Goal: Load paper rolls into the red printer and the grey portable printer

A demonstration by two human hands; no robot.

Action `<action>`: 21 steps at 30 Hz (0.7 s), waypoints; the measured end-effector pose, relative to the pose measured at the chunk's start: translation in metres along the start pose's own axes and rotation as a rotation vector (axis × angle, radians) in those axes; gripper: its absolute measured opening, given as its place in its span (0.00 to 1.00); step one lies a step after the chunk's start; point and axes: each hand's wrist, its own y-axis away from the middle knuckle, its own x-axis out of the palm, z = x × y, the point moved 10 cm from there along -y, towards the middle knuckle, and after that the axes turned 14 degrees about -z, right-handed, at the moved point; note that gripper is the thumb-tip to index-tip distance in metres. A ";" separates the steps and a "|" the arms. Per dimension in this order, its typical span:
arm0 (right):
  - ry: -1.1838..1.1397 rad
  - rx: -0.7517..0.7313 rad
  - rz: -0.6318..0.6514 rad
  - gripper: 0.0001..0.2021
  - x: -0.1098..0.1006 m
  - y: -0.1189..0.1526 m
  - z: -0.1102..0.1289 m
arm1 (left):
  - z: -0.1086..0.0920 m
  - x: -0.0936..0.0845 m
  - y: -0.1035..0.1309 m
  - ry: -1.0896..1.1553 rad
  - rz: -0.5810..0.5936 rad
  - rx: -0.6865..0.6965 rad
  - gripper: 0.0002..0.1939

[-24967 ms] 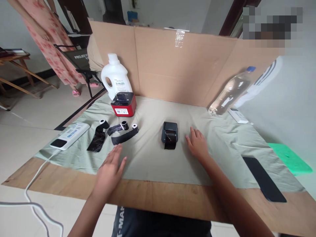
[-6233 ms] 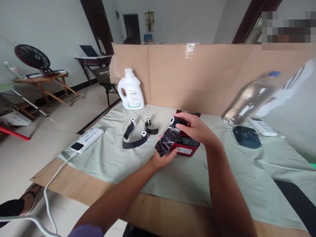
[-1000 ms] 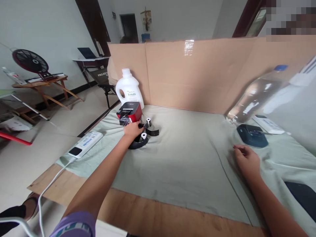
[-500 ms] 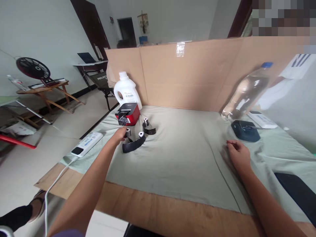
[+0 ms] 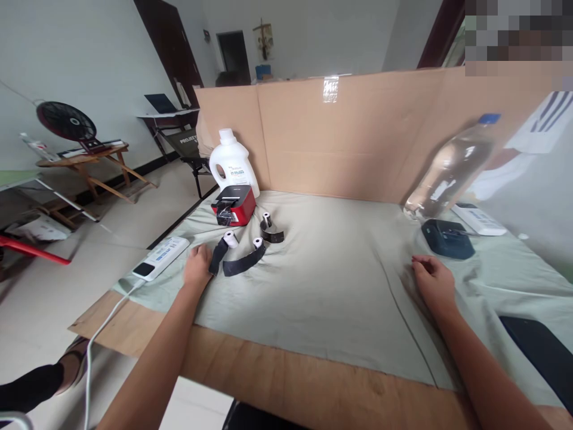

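Note:
My left hand [image 5: 197, 264] rests on the cloth with its fingers curled, beside the dark tail of a small paper roll [image 5: 230, 239]; whether it touches the tail is unclear. A second roll [image 5: 258, 242] and a third roll [image 5: 267, 218] stand to the right, each with a dark curved strip. Behind them sits a red and black printer [image 5: 234, 205]. On the right, my right hand [image 5: 433, 280] lies with curled fingers near a dark blue device [image 5: 446, 238]; anything inside its fingers is hidden.
A white jug [image 5: 233, 164] stands behind the printer. Cardboard [image 5: 335, 143] lines the back. A large clear bottle [image 5: 452, 167] leans at right, near a dark phone-like slab [image 5: 539, 352]. A white power strip [image 5: 161, 258] lies at left. Beyond the cardboard is a person's sleeve [image 5: 544, 125].
My left hand has moved left and toward me, away from the roll near the printer. That roll now lies tilted with its dark strip showing. My right hand has stayed in place.

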 end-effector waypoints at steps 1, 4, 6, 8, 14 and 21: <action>0.029 -0.026 0.009 0.16 0.002 0.001 0.000 | 0.005 0.003 0.006 -0.027 0.021 -0.020 0.30; 0.217 -0.200 0.042 0.21 0.011 0.008 0.009 | 0.013 0.010 0.016 -0.160 0.093 -0.043 0.35; 0.384 -0.363 0.097 0.25 0.023 0.020 0.018 | 0.014 0.013 0.019 -0.197 0.124 -0.038 0.37; 0.511 -0.482 0.192 0.28 0.038 0.034 0.022 | 0.015 0.013 0.020 -0.194 0.129 -0.040 0.37; 0.663 -0.507 0.339 0.30 0.053 0.048 0.011 | 0.021 0.014 0.021 -0.170 0.117 -0.020 0.38; 0.700 -0.507 0.339 0.31 0.044 0.055 0.009 | 0.029 0.009 0.028 -0.186 0.114 -0.022 0.38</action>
